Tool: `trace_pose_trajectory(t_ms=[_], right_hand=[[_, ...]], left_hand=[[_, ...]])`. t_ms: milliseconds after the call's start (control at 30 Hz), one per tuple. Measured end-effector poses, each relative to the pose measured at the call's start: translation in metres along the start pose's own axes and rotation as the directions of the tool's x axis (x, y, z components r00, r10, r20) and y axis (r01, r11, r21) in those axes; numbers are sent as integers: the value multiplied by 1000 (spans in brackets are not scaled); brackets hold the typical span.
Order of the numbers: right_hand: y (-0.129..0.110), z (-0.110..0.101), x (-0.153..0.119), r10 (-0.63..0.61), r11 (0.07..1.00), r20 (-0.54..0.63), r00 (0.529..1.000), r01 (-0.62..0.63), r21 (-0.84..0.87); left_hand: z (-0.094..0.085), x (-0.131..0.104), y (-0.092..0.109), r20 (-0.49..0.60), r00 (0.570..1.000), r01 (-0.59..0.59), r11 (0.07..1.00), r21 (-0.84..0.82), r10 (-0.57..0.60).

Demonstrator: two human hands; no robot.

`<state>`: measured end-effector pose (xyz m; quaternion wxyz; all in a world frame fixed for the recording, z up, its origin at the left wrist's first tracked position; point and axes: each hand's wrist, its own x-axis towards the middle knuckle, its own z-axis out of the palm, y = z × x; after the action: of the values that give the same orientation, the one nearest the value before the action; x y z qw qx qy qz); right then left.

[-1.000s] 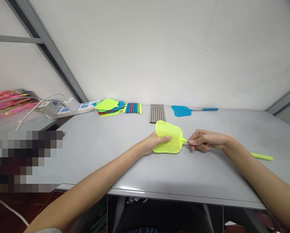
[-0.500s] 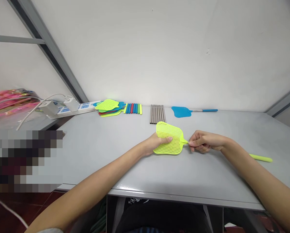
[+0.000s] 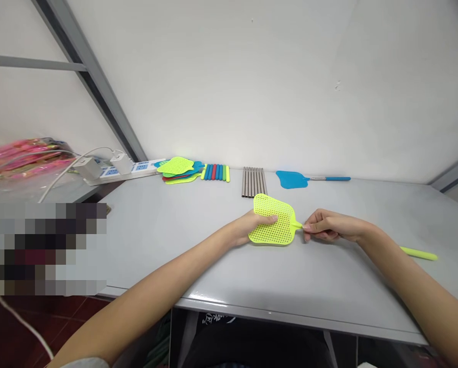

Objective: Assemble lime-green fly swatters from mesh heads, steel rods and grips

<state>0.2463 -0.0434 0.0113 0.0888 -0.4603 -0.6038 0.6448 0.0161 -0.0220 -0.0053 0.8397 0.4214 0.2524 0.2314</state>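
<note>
A yellow-green fly swatter head [image 3: 276, 232], perforated all over, is held above the grey table. My left hand [image 3: 251, 225] grips its broad left side, thumb on top and the other fingers behind. At its narrow neck, on the right, my right hand [image 3: 324, 225] is closed with thumb and fingers pinched at the tip. Whether anything else sits inside those right fingers is hidden. A yellow-green handle [image 3: 420, 253] lies on the table past my right forearm, which hides its left end.
Along the wall are stacked swatter heads [image 3: 177, 166], a row of coloured handles [image 3: 215, 173], metal tubes [image 3: 254, 181] and a blue fly swatter [image 3: 293, 179] with its handle. On the left are a power strip [image 3: 117, 173] with cords and a bag of pink items [image 3: 29, 158].
The whole view has shifted slightly, so everything appears a little further right. Both hands keep their grip on the swatter head, with the right fingers still at its neck.
</note>
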Motion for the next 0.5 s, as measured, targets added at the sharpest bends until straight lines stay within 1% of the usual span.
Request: trace_pose_trajectory(t_ms=[133,300,500], right_hand=[[-1,1,0,0,1000,-14,1000,0,-16],[-1,0,-1,-8,999,-21,1000,7,-34],[0,0,0,-20,999,-26,999,19,-43]], left_hand=[[0,1,1,9,1000,24,999,-35,-24],[-1,1,1,25,999,24,998,-54,-22],[0,1,3,18,999,36,993,-110,-34]])
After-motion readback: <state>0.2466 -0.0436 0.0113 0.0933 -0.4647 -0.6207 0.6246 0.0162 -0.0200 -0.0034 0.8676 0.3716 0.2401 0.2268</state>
